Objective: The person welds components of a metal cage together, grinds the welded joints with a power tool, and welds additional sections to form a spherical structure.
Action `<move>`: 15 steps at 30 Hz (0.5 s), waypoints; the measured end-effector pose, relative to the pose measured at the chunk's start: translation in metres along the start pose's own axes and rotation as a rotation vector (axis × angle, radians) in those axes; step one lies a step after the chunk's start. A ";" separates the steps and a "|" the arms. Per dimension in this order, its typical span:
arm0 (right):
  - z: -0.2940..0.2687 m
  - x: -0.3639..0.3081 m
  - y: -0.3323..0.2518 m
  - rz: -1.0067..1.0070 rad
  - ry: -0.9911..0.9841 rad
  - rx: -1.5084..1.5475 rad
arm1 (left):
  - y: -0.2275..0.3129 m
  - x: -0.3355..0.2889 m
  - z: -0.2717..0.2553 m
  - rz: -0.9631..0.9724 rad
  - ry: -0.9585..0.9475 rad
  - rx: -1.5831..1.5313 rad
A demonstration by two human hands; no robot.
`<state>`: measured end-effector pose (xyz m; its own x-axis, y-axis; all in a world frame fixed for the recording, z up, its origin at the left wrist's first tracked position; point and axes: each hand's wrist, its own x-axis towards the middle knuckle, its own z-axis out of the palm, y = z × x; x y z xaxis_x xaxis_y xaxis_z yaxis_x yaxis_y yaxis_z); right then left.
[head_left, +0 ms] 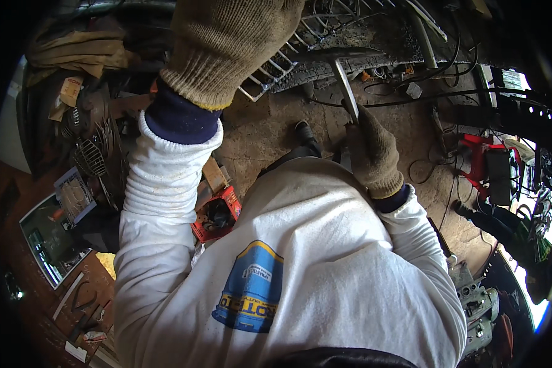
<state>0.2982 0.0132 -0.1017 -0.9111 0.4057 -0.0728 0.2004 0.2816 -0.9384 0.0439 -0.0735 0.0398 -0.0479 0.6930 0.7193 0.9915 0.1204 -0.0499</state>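
One slip of our right hand (374, 150), gripping the hammer (345, 89), could hurt our left hand (234, 48), its hold hidden

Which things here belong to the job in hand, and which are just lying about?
In use:
right hand, gripping a hammer-like tool
left hand, at the metal grille, grip unclear

Apparently lying about:
red crate
brown cloth
small box

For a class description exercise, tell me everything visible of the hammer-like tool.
The hammer-like tool has a straight, narrow handle that looks metal, and a long, dark head set crosswise at its far end. The gloved right hand grips its near end. It slants up and left, head near the barred metal rack; whether they touch is unclear.
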 end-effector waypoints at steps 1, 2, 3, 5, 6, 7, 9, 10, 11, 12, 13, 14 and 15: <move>0.000 0.001 -0.001 -0.036 0.003 0.056 | 0.003 0.002 -0.001 -0.050 -0.053 -0.003; 0.001 -0.001 -0.001 -0.034 0.004 0.057 | 0.004 0.002 -0.001 -0.075 -0.080 -0.007; 0.004 -0.003 -0.001 -0.057 0.003 0.101 | 0.004 0.002 -0.002 -0.099 -0.108 -0.008; 0.009 -0.005 0.000 -0.082 0.003 0.143 | -0.001 -0.001 0.000 0.002 -0.004 -0.012; 0.011 -0.005 0.000 -0.002 -0.036 0.081 | -0.003 -0.003 0.002 0.035 0.032 -0.013; 0.012 -0.005 -0.001 0.078 -0.074 0.020 | -0.005 -0.005 0.006 0.058 0.063 -0.005; 0.007 -0.002 -0.009 0.246 -0.063 -0.009 | -0.003 -0.006 0.004 0.074 0.086 0.003; 0.003 -0.003 -0.012 0.165 0.000 0.025 | 0.000 -0.005 0.000 0.023 0.000 0.041; -0.001 -0.003 -0.013 0.082 0.068 0.055 | 0.001 -0.003 0.001 0.000 -0.036 0.057; -0.001 -0.003 -0.011 -0.003 0.092 0.062 | 0.001 -0.003 0.001 -0.025 -0.076 0.075; 0.005 -0.004 -0.005 -0.004 0.093 0.059 | 0.000 -0.006 0.003 0.014 -0.007 0.057; 0.015 -0.004 0.000 -0.077 0.100 0.118 | -0.001 -0.006 0.004 0.037 0.028 0.048; 0.020 -0.004 0.002 -0.150 0.107 0.176 | -0.002 -0.005 0.005 0.061 0.063 0.037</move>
<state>0.2950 -0.0053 -0.1097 -0.8809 0.4630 0.0985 -0.0080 0.1935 -0.9811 0.0420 -0.0739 0.0328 0.0211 0.6535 0.7566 0.9871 0.1064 -0.1194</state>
